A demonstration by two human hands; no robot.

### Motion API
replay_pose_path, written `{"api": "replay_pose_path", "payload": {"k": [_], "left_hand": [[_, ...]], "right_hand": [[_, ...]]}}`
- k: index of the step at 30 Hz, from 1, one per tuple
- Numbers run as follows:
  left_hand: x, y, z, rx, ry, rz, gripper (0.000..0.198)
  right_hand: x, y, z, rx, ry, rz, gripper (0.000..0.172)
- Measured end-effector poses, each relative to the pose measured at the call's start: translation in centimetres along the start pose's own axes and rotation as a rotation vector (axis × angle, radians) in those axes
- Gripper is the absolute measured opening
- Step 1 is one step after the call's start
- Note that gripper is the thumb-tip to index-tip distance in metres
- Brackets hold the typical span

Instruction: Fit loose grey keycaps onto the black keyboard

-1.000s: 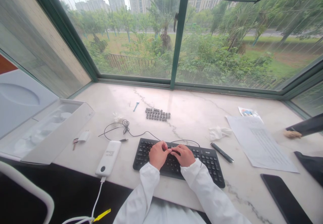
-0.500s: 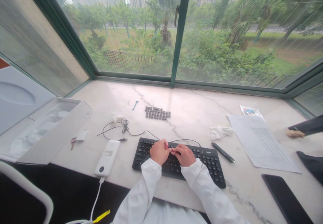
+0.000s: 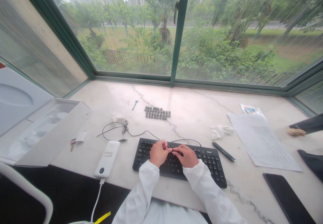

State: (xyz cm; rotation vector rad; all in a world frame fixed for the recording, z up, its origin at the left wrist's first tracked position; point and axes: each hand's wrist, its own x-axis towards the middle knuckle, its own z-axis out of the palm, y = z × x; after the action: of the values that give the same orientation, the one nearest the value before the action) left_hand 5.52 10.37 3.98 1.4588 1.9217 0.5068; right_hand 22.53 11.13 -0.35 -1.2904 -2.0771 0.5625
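Observation:
A black keyboard (image 3: 214, 166) lies on the marble-patterned ledge in front of me. Above its middle keys, my left hand (image 3: 159, 153) is closed, thumb and index finger pinched together. My right hand (image 3: 187, 156) meets it fingertip to fingertip, also pinching. Between the fingertips there seems to be a tiny dark piece, too small to name. Both hands cover part of the upper key rows. Beyond the keyboard, several small dark grey keycaps (image 3: 157, 113) stand in rows. A short blue tool (image 3: 135, 105) lies to their left.
A white power bank (image 3: 108, 160) with a white cable and a coiled black cable (image 3: 124, 126) lie left; farther left is an open white box (image 3: 50, 138). On the right are a pen (image 3: 224, 151), crumpled plastic (image 3: 220, 132), a paper sheet (image 3: 262, 146) and a black phone (image 3: 290, 200).
The view has shifted very slightly. My hands stay pinched together over the keyboard, with the right hand and forearm moved a touch to the right.

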Motion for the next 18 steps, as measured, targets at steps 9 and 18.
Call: {"api": "replay_pose_path", "payload": {"k": [9, 18], "left_hand": [[-1.7, -1.6, -2.3, -0.058, 0.178, 0.018, 0.02], [-4.8, 0.4, -1.3, -0.03, 0.215, 0.198, 0.029]], "right_hand": [[-0.6, 1.5, -5.4, -0.143, 0.144, 0.07, 0.029], [5.0, 3.7, -9.0, -0.286, 0.057, 0.082, 0.031]]}}
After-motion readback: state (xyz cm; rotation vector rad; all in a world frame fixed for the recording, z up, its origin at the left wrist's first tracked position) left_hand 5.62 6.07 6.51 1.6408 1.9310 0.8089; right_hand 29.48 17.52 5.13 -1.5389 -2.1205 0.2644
